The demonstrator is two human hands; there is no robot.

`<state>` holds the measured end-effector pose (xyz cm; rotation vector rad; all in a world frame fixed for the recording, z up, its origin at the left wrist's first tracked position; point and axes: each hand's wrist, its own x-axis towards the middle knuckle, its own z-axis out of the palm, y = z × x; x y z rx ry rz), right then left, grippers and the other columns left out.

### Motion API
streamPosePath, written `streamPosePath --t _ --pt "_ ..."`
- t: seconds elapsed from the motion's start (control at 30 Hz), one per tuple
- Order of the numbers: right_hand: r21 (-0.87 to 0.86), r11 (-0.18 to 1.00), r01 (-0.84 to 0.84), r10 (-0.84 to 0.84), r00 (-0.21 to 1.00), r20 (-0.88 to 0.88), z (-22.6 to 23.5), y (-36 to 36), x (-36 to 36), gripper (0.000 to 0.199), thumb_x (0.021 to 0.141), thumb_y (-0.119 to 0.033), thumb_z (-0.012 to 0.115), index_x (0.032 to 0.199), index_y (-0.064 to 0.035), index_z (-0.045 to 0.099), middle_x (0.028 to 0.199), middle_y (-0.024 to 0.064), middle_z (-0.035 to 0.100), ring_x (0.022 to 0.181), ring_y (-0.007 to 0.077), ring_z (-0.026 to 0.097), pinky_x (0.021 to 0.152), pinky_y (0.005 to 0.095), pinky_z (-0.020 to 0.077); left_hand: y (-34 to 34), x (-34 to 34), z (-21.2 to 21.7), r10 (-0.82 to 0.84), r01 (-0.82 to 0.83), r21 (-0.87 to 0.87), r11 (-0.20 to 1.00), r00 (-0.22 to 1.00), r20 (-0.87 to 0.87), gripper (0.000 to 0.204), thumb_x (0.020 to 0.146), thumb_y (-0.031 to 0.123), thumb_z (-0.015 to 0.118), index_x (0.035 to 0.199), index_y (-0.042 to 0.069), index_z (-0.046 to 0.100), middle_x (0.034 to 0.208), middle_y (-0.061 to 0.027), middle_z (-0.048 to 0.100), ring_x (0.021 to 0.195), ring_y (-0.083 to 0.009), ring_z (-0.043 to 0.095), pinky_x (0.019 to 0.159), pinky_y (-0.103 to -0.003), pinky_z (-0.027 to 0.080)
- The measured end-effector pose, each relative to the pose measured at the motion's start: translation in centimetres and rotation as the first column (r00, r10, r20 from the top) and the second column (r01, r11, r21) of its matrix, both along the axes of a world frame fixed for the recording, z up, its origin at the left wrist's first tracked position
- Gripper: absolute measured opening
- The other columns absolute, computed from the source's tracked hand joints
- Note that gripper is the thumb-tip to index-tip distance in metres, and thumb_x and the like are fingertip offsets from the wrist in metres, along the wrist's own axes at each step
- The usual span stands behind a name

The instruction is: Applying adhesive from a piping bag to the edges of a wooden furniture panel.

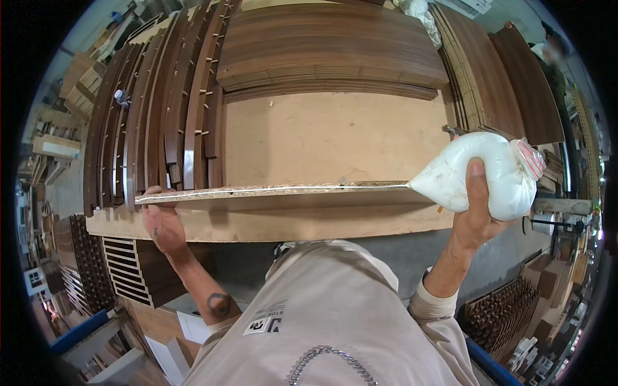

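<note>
A particle board panel (277, 192) stands on edge across the front of the table, its narrow raw edge facing up. My left hand (165, 225) grips the panel's left end, the thumb side and fingers around the edge. In my right hand (476, 215) is a plump white glue bag (444, 170), squeezed with the thumb on top. The bag's pointed tip touches the panel's edge near its right end. A thin white line of glue runs along the edge from the left end to the tip. A red-and-white striped tie closes the bag's far end.
Brown strips with dowel pegs (206, 96) lie in rows at the left of the wooden table (290, 141). A stack of brown panels (328, 45) sits at the back, more boards (483, 77) at the right. A hammer-like tool (450, 130) lies behind the bag. Another person (555, 71) stands far right.
</note>
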<state>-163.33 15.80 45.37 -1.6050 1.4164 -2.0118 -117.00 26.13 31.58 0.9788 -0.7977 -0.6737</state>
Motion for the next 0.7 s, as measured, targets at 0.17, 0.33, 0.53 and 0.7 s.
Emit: streamPosePath --t 0.17,0.33,0.53,0.7 --pt "-0.008 1.000 0.013 -0.013 1.000 0.029 -0.2 -0.1 -1.3 0.059 0.067 -0.004 0.083 0.119 0.0073 0.059 0.110 0.0153 0.066 0.098 0.0237 0.065 0.089 0.0376 0.0517 0.1 0.0 0.3 -0.043 0.043 -0.003 0.999 0.997 -0.071 0.055 0.104 0.045 0.032 0.126 -0.003 0.050 0.102 -0.0106 0.057 0.095 -0.0213 0.054 0.088 -0.036 0.041" --pt "-0.006 0.999 0.035 -0.035 0.999 0.034 0.0 0.0 -2.7 0.060 0.067 -0.005 0.083 0.120 0.0074 0.058 0.111 0.0153 0.066 0.098 0.0239 0.065 0.089 0.0378 0.0520 0.3 -0.5 0.5 0.052 -0.053 -0.001 0.999 0.986 -0.161 0.061 0.104 0.050 0.026 0.121 -0.004 0.049 0.106 -0.0181 0.059 0.096 -0.0279 0.058 0.095 -0.042 0.043" --pt "0.007 0.998 0.063 -0.063 0.998 -0.006 0.2 0.2 -4.3 0.063 0.068 -0.007 0.083 0.123 0.0086 0.055 0.112 0.0164 0.064 0.099 0.0243 0.065 0.088 0.0378 0.0525 0.4 -0.6 0.4 -0.045 0.041 -0.038 0.998 0.995 -0.085 0.068 0.103 0.054 0.020 0.121 -0.005 0.050 0.101 -0.0152 0.060 0.094 -0.0270 0.057 0.091 -0.040 0.044" --pt "-0.037 0.997 0.069 -0.066 0.995 0.070 -0.1 0.3 -5.5 0.063 0.068 -0.005 0.081 0.123 0.0087 0.054 0.112 0.0169 0.063 0.098 0.0236 0.064 0.087 0.0376 0.0525 0.7 -0.1 0.0 -0.098 0.092 -0.096 0.991 0.994 -0.053 0.071 0.103 0.055 0.019 0.122 -0.005 0.050 0.098 -0.0139 0.059 0.092 -0.0246 0.055 0.088 -0.037 0.043"
